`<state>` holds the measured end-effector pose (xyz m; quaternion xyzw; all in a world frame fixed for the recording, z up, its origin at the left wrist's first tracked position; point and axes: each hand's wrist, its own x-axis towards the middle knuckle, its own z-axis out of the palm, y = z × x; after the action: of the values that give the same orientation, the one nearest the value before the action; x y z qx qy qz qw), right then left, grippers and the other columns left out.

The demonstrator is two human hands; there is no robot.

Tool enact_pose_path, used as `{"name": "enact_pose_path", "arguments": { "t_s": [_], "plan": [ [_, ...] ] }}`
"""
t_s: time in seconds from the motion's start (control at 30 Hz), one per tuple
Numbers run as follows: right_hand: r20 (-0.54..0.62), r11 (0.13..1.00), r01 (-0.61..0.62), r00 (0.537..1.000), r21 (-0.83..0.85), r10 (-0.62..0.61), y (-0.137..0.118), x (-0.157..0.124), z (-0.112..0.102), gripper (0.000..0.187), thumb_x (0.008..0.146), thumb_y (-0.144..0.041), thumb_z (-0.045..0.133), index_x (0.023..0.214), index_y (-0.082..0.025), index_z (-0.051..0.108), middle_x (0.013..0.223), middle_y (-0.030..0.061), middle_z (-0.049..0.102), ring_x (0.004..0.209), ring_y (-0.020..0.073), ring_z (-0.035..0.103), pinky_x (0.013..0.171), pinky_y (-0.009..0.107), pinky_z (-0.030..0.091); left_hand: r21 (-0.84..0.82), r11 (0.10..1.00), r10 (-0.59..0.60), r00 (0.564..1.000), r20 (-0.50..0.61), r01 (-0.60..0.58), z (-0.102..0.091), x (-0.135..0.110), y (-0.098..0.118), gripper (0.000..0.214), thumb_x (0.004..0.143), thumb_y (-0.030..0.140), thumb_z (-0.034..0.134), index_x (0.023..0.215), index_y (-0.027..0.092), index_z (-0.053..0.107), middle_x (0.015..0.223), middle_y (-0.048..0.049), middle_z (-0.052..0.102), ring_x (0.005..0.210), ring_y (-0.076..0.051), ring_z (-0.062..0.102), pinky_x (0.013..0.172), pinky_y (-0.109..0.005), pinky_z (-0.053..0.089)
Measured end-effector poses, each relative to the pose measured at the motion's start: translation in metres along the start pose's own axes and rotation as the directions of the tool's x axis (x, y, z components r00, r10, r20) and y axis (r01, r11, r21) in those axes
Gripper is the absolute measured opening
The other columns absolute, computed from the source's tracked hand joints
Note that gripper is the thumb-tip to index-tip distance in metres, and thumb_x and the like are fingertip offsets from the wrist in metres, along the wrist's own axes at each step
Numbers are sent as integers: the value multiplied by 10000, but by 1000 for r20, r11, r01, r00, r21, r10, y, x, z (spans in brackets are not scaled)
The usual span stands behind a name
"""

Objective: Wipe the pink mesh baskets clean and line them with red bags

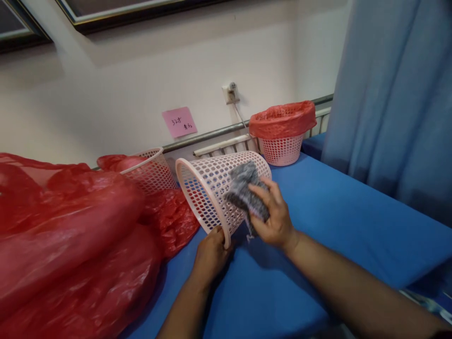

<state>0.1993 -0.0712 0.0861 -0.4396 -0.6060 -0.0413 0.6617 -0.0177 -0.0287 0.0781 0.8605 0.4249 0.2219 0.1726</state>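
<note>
The off-white wall [141, 89] bears dark picture frames [141, 16] at ten and eleven o'clock, a pink handwritten note [179, 122] at ten, a power socket [227, 95] at twelve; blue curtain [391, 103] at two, blue tabletop [353, 207] at four.

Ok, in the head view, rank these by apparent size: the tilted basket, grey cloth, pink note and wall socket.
Largest: tilted basket
Next: grey cloth
Then: pink note
Smallest: wall socket

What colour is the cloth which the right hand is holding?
The cloth in the right hand is mottled grey, seen in the head view.
</note>
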Motion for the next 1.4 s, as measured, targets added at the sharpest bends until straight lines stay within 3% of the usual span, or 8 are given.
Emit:
{"name": "enact_pose_path", "arguments": {
  "t_s": [0.1, 0.47, 0.63, 0.83, 1.0, 1.13, 1.27, 1.4],
  "plan": [
    [125, 983, 164, 977, 86, -174, -23, -8, -1, 688, 742, -190, 626, 1414, -274, 507, 1483, 133, 439, 1332, 328, 544, 1077, 515, 516, -50, 998, 39, 995, 86, -35, -2, -2, 2, 306, 824, 323, 714, 1114, 231, 752, 1044, -75, 767, 926, -247, 716, 840, -338, 577],
    [281, 955, 249, 916, 163, -287, -22, -6, 2, 561, 774, -211, 624, 1331, -252, 570, 1369, 125, 530, 1227, 279, 610, 985, 424, 574, -183, 964, 122, 933, -338, -193, -17, -9, 6, 363, 912, 526, 625, 943, 197, 777, 998, -77, 766, 921, -238, 719, 844, -338, 596],
    [3, 995, -90, 996, -39, 90, 20, 5, 2, 555, 738, -179, 613, 1288, -254, 621, 1387, 117, 532, 1288, 293, 566, 1103, 487, 488, -155, 972, 122, 944, -306, -175, -12, -10, 11, 270, 926, 381, 641, 1092, 218, 779, 1118, -74, 769, 1009, -253, 732, 921, -371, 588],
    [-277, 721, -690, 681, 68, 678, 75, 30, -7, 519, 730, -295, 591, 1228, -163, 658, 1149, 128, 664, 1110, 313, 635, 1088, 574, 466, -113, 977, 149, 959, -241, -180, -5, -12, 8, 222, 921, 336, 645, 1023, 199, 787, 1036, -79, 787, 939, -241, 747, 831, -327, 601],
    [-26, 997, -81, 996, -13, 80, 19, 11, -5, 597, 774, -217, 596, 1370, -211, 584, 1410, 142, 524, 1338, 312, 524, 1153, 532, 428, -113, 966, 213, 961, -176, -234, -2, -12, 8, 232, 918, 312, 635, 1069, 203, 773, 1037, -80, 786, 913, -232, 743, 813, -328, 600],
    [190, 940, 310, 924, 140, -333, -25, -7, -3, 703, 766, -194, 618, 1457, -247, 505, 1537, 129, 377, 1348, 304, 525, 1073, 459, 527, -96, 968, 224, 972, -72, -230, -1, -12, 6, 176, 904, 291, 636, 875, 184, 772, 875, -76, 775, 794, -217, 725, 729, -309, 586],
    [126, 983, 182, 975, 3, -181, -7, -1, -3, 670, 772, -191, 609, 1432, -277, 526, 1500, 115, 430, 1353, 312, 525, 1098, 496, 509, -108, 967, 228, 973, -46, -232, -2, -10, 4, 211, 935, 266, 595, 1032, 196, 769, 1036, -82, 780, 948, -229, 731, 862, -338, 582],
    [-178, 929, -316, 942, -189, 284, 41, 18, -6, 530, 782, -209, 579, 1310, -225, 627, 1315, 133, 569, 1260, 313, 587, 1117, 542, 478, -81, 974, 211, 977, -37, -213, -2, -8, 3, 253, 942, 273, 590, 1113, 203, 762, 1087, -82, 779, 980, -238, 733, 884, -344, 585]
  ]
}}
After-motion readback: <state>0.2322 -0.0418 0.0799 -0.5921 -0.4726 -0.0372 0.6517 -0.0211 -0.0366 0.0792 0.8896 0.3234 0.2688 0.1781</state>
